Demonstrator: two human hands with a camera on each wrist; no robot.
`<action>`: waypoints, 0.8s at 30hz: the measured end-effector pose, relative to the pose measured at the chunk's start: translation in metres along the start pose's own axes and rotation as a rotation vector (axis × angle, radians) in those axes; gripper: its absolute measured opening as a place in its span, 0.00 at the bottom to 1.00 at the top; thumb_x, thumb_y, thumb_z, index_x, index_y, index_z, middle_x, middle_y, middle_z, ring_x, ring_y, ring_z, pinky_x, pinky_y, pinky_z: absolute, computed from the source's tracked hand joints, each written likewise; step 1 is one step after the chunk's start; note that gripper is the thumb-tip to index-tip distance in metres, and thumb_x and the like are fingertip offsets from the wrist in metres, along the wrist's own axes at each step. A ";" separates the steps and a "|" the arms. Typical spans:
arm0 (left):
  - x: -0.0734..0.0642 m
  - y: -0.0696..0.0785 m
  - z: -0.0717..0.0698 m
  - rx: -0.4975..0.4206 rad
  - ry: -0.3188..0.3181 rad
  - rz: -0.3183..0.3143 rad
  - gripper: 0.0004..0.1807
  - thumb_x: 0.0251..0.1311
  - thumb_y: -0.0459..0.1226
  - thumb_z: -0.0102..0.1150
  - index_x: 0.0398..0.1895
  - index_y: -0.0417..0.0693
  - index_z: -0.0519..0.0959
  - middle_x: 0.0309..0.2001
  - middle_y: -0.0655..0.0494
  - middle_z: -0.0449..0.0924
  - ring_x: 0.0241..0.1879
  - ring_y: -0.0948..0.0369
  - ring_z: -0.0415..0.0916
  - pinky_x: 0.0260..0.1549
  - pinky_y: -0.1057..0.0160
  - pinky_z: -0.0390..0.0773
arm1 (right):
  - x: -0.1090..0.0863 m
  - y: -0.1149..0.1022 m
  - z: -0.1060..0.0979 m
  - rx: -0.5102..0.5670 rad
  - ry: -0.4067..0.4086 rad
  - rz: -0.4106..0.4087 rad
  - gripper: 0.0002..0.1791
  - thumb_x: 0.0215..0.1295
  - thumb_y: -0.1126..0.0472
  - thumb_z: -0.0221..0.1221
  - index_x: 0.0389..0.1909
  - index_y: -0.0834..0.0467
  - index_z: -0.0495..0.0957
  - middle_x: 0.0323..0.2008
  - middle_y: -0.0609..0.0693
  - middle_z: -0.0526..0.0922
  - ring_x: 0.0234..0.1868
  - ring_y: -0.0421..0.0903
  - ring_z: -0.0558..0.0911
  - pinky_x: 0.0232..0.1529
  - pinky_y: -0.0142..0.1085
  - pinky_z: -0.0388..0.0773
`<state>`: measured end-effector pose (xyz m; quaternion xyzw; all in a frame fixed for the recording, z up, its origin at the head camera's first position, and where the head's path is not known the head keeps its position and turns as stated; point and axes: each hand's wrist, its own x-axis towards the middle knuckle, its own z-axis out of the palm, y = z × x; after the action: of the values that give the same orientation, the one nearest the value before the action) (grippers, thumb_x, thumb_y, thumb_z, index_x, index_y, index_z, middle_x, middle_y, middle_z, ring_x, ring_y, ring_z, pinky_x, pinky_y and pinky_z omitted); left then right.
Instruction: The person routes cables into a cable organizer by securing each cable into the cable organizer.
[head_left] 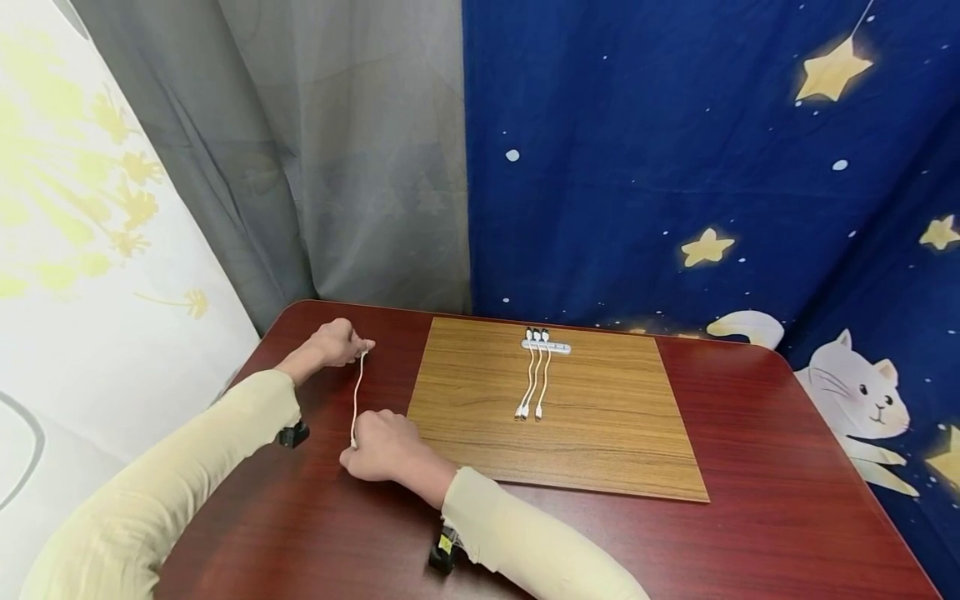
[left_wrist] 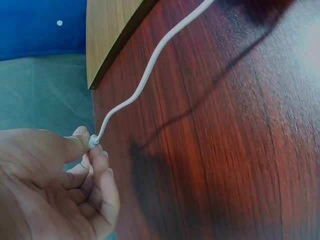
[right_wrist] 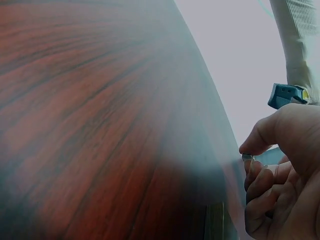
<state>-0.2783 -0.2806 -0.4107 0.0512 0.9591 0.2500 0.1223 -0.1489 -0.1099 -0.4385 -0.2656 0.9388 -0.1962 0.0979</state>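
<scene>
A short white charging cable [head_left: 356, 395] spans the gap between both hands over the red-brown table. My left hand [head_left: 339, 342] pinches its far end; in the left wrist view thumb and fingertips grip the white plug [left_wrist: 93, 141]. The near end is held by my right hand [head_left: 388, 447], and a small metal connector tip [right_wrist: 247, 157] pokes out between thumb and finger in the right wrist view. On the wooden board [head_left: 465, 400], several similar white cables [head_left: 534, 371] lie side by side, their upper ends at a pale cable holder [head_left: 557, 347].
The board lies on the dark red table [head_left: 750, 467], right of the left hand, its left edge close to the right hand. Behind the table hang a grey curtain [head_left: 375, 167] and a blue star-patterned curtain [head_left: 600, 208]. Each wrist wears a small black camera [head_left: 294, 434].
</scene>
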 end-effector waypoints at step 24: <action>0.010 0.019 0.004 -0.230 0.057 0.008 0.21 0.75 0.41 0.57 0.25 0.36 0.85 0.30 0.45 0.83 0.28 0.56 0.77 0.25 0.64 0.74 | -0.008 0.032 -0.012 0.119 0.070 -0.134 0.15 0.61 0.58 0.62 0.18 0.49 0.70 0.15 0.40 0.70 0.18 0.38 0.70 0.20 0.29 0.66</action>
<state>-0.2862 -0.2610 -0.4066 0.0336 0.9270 0.3601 0.0991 -0.1605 -0.0762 -0.4403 -0.3145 0.9084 -0.2672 0.0673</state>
